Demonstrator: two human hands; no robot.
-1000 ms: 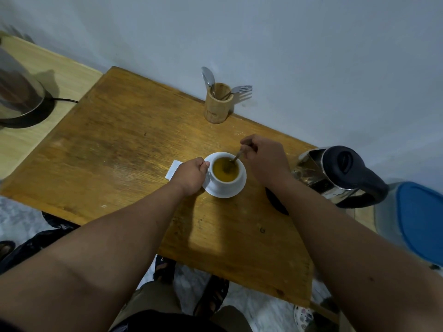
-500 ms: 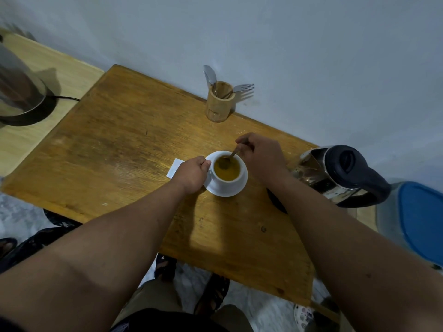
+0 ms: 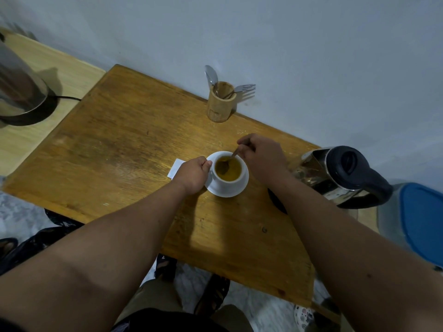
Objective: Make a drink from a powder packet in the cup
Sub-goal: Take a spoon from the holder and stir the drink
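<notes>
Head view looks down on my right hand (image 3: pixel 262 155), closed on the handle of a spoon (image 3: pixel 229 159); my fingers pinch the handle's top end and the bowl of the spoon dips into the drink. My left hand (image 3: pixel 193 174) is curled shut against the left side of the cup (image 3: pixel 229 174), where its handle would be, though my fingers hide the handle so I cannot tell exactly how I grip it. The cup is white, holds a cloudy yellow-brown liquid, and stands upright on a white saucer (image 3: pixel 226 191) near the middle of the wooden bench (image 3: pixel 119 144).

Just left of my left hand a small white packet (image 3: pixel 176 167) lies flat on the bench, partly covered by my knuckles. Toward the wall, well behind the cup, a bamboo holder (image 3: pixel 219 103) stands upright with a second spoon (image 3: pixel 211 76) and a fork (image 3: pixel 244 87) sticking out of it. On my right, near my forearm, a glass kettle (image 3: pixel 335 173) with a black lid and handle sits at the bench's edge, and beyond it is a container with a blue lid (image 3: pixel 423 221). Far left, on a paler surface beside the bench, a steel kettle (image 3: pixel 20 92) stands on a black base with its cord trailing right. Below the bench edge I see my knees and dark sandals (image 3: pixel 165 267) on the floor
</notes>
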